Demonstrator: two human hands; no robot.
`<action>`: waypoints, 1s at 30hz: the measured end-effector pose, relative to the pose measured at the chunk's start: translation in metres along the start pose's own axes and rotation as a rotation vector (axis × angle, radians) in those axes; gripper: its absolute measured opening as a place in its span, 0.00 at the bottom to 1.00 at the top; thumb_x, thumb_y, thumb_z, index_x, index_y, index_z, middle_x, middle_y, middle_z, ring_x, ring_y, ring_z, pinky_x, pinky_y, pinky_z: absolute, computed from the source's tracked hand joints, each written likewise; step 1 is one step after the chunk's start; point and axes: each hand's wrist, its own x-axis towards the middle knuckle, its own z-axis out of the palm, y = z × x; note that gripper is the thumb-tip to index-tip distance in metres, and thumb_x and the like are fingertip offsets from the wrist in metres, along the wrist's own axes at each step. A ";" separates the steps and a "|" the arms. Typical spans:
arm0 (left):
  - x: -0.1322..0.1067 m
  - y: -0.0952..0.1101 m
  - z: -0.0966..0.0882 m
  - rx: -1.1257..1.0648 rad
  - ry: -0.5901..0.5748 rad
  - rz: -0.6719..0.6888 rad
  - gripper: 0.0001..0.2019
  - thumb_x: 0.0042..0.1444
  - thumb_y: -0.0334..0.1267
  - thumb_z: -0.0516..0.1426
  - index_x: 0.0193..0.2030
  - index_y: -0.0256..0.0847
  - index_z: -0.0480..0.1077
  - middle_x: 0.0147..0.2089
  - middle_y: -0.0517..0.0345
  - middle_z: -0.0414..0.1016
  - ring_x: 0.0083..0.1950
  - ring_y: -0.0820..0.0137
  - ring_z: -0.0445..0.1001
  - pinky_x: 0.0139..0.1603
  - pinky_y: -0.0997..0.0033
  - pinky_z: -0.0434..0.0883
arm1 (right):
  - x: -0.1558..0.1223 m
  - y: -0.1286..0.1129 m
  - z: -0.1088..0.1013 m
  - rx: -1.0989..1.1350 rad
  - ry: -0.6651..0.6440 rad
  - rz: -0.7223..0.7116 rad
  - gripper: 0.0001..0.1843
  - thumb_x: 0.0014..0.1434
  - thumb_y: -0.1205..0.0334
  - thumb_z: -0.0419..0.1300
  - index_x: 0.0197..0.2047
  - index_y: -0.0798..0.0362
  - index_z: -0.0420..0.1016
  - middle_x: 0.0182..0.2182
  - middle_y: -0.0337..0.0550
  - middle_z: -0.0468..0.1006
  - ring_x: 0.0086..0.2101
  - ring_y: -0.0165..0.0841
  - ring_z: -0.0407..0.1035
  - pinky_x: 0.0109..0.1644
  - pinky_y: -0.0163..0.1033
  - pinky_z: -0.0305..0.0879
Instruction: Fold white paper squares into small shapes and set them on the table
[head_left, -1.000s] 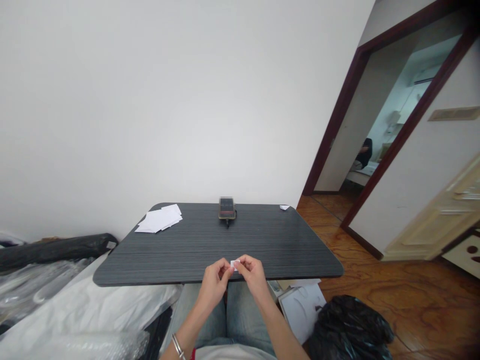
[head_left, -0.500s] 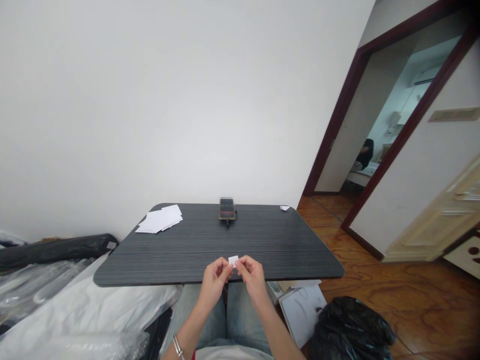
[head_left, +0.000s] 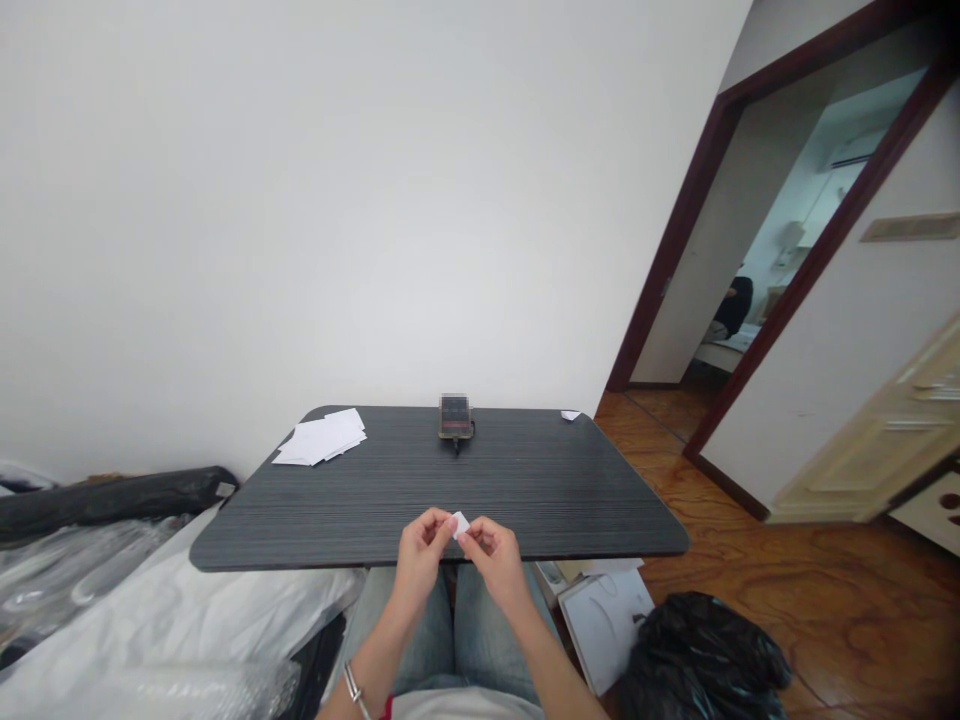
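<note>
Between my two hands, over the table's front edge, is a small white piece of paper (head_left: 460, 523), tilted so that one corner points up. My left hand (head_left: 422, 545) pinches its left side between thumb and fingers. At the lower right side, the thumb and fingers of my right hand (head_left: 495, 555) are closed on it too. The fingertips cover part of the paper, so its folds cannot be made out. Both hands are just above the near edge of the dark wood-grain table (head_left: 525, 490).
Several white paper sheets (head_left: 319, 440) lie at the table's back left. A phone on a stand (head_left: 455, 418) stands at the back middle. A small white paper (head_left: 570, 415) lies at the back right corner. A black plastic bag (head_left: 701, 655) and a white paper bag (head_left: 606, 620) are on the floor.
The small paper has turned in my fingers, from lying square to standing on a corner. Both hands have shifted slightly left.
</note>
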 end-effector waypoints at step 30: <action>-0.002 -0.004 0.001 0.016 -0.041 0.047 0.11 0.48 0.41 0.55 0.36 0.36 0.66 0.26 0.60 0.67 0.24 0.75 0.65 0.21 0.80 0.60 | -0.003 -0.007 -0.003 0.026 -0.060 0.029 0.15 0.51 0.55 0.55 0.19 0.56 0.65 0.13 0.31 0.57 0.16 0.23 0.50 0.18 0.29 0.45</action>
